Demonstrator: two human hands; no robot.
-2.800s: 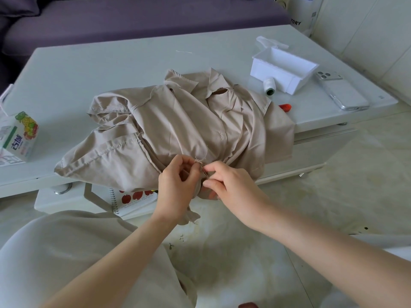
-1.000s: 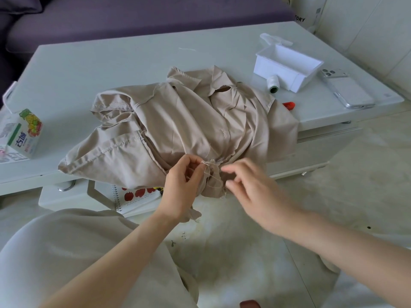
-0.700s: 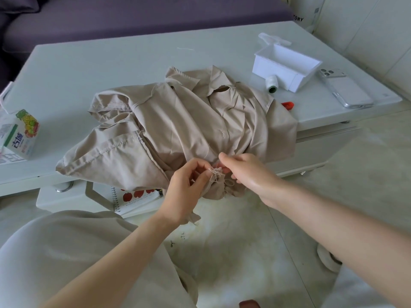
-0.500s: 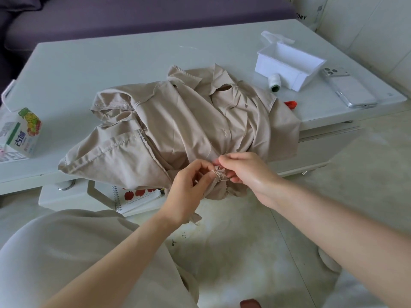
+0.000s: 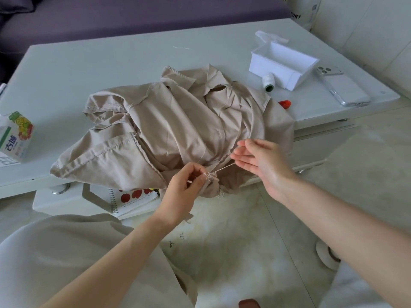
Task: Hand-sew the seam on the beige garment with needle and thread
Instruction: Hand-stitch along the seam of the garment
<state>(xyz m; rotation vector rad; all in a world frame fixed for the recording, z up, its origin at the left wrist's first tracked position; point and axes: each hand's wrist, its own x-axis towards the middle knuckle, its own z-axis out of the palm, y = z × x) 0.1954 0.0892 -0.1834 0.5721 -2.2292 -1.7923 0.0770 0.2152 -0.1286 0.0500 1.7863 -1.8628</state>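
A crumpled beige garment (image 5: 178,130) lies on the white table (image 5: 111,63), with its near edge hanging over the front. My left hand (image 5: 182,192) pinches that hanging edge at the seam, thumb and forefinger together. A pale thread (image 5: 222,168) runs taut from the pinched spot up and right to the fingertips of my right hand (image 5: 262,161). The right hand's fingers are stretched out almost straight, and the thread ends between them. I cannot make out the needle.
A white plastic box (image 5: 282,63), a thread spool (image 5: 268,82), a small red object (image 5: 285,103) and a phone (image 5: 342,87) sit at the table's right. A juice carton (image 5: 16,136) stands at the left edge. A spiral notebook (image 5: 133,198) lies on the shelf below.
My right hand was pinched together at the seam beside the left hand; it has since drawn away to the right, pulling the thread taut. The left hand keeps its pinch on the seam.
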